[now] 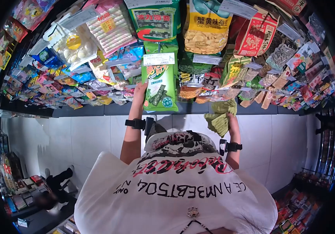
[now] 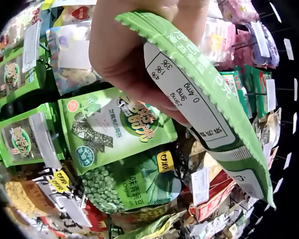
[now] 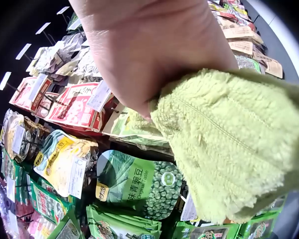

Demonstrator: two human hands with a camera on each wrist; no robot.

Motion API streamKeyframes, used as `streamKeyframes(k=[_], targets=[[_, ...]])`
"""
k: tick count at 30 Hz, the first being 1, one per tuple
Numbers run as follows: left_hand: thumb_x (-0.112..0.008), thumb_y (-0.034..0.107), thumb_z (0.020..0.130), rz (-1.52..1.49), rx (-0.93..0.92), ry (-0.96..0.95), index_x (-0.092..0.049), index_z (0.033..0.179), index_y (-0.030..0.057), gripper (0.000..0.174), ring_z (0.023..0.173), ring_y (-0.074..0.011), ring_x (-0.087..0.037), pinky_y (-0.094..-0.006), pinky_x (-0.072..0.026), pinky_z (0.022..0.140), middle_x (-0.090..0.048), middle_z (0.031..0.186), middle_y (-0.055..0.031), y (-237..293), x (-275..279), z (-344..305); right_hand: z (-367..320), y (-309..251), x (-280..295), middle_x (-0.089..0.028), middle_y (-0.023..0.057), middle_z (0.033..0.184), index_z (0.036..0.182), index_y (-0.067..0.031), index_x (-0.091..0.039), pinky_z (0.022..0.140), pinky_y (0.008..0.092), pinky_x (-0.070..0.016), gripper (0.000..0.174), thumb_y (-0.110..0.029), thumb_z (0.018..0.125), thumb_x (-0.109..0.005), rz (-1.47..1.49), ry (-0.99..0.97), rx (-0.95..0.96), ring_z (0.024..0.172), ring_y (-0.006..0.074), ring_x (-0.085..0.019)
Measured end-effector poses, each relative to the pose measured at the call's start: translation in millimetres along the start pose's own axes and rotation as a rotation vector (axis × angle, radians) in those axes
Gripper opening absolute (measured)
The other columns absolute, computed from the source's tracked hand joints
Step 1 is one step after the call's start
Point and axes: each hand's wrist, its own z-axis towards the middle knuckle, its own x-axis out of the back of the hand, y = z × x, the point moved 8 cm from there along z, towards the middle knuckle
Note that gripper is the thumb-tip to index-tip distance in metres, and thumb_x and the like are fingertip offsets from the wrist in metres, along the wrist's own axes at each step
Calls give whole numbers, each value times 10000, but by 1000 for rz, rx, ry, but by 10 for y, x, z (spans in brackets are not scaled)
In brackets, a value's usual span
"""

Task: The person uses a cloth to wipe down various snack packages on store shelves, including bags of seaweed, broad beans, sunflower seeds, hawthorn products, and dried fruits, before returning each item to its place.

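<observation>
My left hand (image 1: 139, 96) grips the left edge of a green snack packet (image 1: 160, 87) in front of the rack. In the left wrist view, the left hand (image 2: 144, 59) pinches this packet (image 2: 209, 99), its printed back turned to the camera; another green packet (image 2: 112, 127) hangs behind it. My right hand (image 1: 234, 126) holds a yellow-green cloth (image 1: 220, 117) bunched at the shelf's front edge. The right wrist view has the right hand (image 3: 159, 50) gripping the cloth (image 3: 234, 139), which hides the fingertips.
Hanging snack bags fill the rack, among them a yellow bean bag (image 1: 207, 29), a red-and-cream bag (image 1: 256, 33) and a pink packet (image 1: 109, 27). Price tags (image 1: 206, 59) stick out on hooks. A dark shelf edge (image 1: 116, 109) runs along the front. Another person (image 1: 56, 187) is at lower left.
</observation>
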Motion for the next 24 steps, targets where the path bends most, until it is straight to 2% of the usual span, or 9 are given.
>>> streamKeyframes(k=[3, 9, 10, 12, 13, 16, 18, 20, 24], targets=[[-485, 209, 838, 95, 23, 14, -559, 902, -10, 240, 663, -55, -531, -198, -418, 583, -587, 786, -16, -112, 20, -213, 62, -173, -34, -527, 90, 975, 1087, 20, -427, 766, 290, -403, 355, -166, 785, -417, -45, -31, 122, 874, 182, -515], [-531, 136, 810, 284, 100, -140, -413, 1120, 51, 343, 721, -58, -536, -181, -418, 585, -567, 873, -30, -255, -483, -601, -486, -897, -992, -538, 46, 915, 1047, 13, -479, 688, 230, -403, 326, -241, 844, -460, -288, -178, 285, 807, 97, -497], [-536, 131, 807, 272, 116, -189, -393, 1140, 52, 371, 727, -56, -535, -177, -418, 585, -565, 887, -29, -254, -609, -645, -560, -879, -1202, -554, 72, 961, 1068, 2, -476, 745, 251, -401, 320, -227, 846, -457, -422, -323, 257, 867, 137, -510], [-535, 83, 796, 352, -32, -251, -369, 1162, 26, 406, 863, -104, -520, -227, -419, 724, -543, 976, -54, -132, -935, -714, -1082, -1286, -1867, -363, 153, 1254, 1144, -39, -443, 961, 369, -248, 403, -207, 784, -512, -833, -462, 933, 1186, 319, -292], [-532, 60, 783, 442, -42, -329, -372, 1160, 19, 412, 890, -113, -510, -239, -409, 752, -538, 994, -56, -214, -980, -707, -1186, -1298, -2056, -243, 142, 1322, 1177, -71, -422, 984, 438, -181, 468, -235, 753, -534, -1098, -433, 942, 1216, 358, -201], [-536, 38, 755, 532, -59, -430, -385, 1149, 12, 423, 891, -124, -509, -257, -407, 764, -545, 992, -69, -206, -1166, -716, -1273, -1359, -2271, -207, 128, 1339, 1190, -90, -404, 976, 485, -165, 509, -269, 736, -548, -1263, -290, 1072, 1209, 377, -201], [-542, 41, 742, 538, -76, -429, -395, 1141, 11, 427, 866, -125, -518, -262, -414, 747, -557, 973, -79, -33, -1266, -757, -1233, -1385, -2265, -183, 129, 1346, 1192, -85, -389, 967, 511, -161, 531, -280, 728, -557, -1266, -281, 1106, 1213, 376, -192], [-564, 80, 734, 934, -21, -469, -400, 1142, 9, 445, 802, -127, -530, -270, -424, 709, -572, 898, -111, 78, -1343, -838, -1188, -1481, -2143, -188, 149, 1340, 1191, -53, -374, 962, 517, -165, 566, -293, 716, -567, -1142, -202, 1130, 1208, 380, -201], [-566, 96, 750, 747, -170, -408, -409, 1152, 18, 439, 769, -109, -522, -244, -415, 690, -571, 871, -93, 577, -1451, -969, -990, -1569, -1757, -207, 212, 1315, 1167, 35, -361, 969, 405, -222, 595, -294, 724, -582, -735, -32, 1005, 1187, 388, -251]])
